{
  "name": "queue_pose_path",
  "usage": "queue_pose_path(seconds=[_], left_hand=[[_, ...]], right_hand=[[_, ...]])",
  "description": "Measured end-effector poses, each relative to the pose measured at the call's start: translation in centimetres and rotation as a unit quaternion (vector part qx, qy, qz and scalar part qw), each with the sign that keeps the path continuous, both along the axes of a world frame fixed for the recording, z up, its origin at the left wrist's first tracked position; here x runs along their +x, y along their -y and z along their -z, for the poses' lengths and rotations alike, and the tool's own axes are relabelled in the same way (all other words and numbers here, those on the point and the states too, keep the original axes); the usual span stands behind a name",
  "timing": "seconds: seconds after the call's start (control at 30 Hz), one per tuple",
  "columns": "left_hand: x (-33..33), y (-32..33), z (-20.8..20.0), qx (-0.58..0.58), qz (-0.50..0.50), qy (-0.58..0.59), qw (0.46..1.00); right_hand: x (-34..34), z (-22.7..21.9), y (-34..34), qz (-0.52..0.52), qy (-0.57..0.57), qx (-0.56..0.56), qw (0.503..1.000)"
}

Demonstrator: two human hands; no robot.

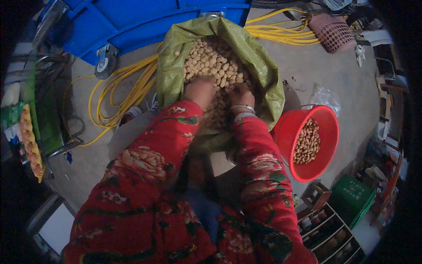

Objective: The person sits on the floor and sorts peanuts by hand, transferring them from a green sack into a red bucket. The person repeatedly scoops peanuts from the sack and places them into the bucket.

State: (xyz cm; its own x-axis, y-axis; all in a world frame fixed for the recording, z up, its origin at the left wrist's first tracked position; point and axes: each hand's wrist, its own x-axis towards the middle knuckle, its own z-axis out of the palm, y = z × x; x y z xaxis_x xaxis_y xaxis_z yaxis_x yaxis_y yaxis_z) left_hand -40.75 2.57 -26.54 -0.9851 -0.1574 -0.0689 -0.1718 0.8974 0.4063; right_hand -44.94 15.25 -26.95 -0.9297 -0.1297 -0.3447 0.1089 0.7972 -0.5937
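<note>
An upright olive-green woven sack [268, 72] stands with its mouth spread wide, holding many unshelled peanuts [215, 61]. Both my hands are down inside it. My left hand [201, 91] lies against the peanuts on the left side, its fingers blurred and partly hidden. Across a narrow gap, my right hand [242, 95] presses into the peanuts with fingers curled round some of them; the fingertips are buried. A bracelet [243, 107] circles my right wrist. Beside the sack on the right, a red bucket [285, 132] leans toward me with more peanuts [307, 141] in it.
A blue wheeled container [132, 20] with a caster [105, 64] stands beyond the sack. Yellow hose [103, 103] lies coiled at the left. A pink perforated basket [332, 33], a clear plastic bag [325, 99], a green crate [353, 199] and a slatted rack [332, 235] are on the right.
</note>
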Motion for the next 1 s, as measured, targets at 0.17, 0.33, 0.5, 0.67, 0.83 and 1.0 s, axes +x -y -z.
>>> queue_pose_path(seconds=[0.17,0.33,0.5,0.67,0.83,1.0], left_hand=[[-0.3,-0.2,0.2,-0.066,0.038,0.101,0.992],[0.4,1.0,-0.2,0.146,-0.044,0.003,0.988],[-0.8,2.6,-1.5,0.687,-0.283,0.071,0.666],[-1.0,1.2,-1.2,0.383,-0.149,0.036,0.911],[-0.4,-1.2,0.3,0.059,0.018,0.103,0.993],[0.7,-2.0,0.6,0.043,0.168,0.291,0.941]], right_hand=[[0.3,-0.7,1.0,-0.057,0.027,0.087,0.994],[0.3,0.0,0.6,0.087,0.106,-0.08,0.987],[-1.2,-0.4,-1.2,0.294,0.359,-0.502,0.73],[-0.8,-1.2,-1.1,0.357,0.301,-0.487,0.738],[-1.2,0.5,-1.0,0.346,0.205,-0.39,0.829],[-1.8,2.3,-0.6,0.284,0.032,-0.401,0.871]])
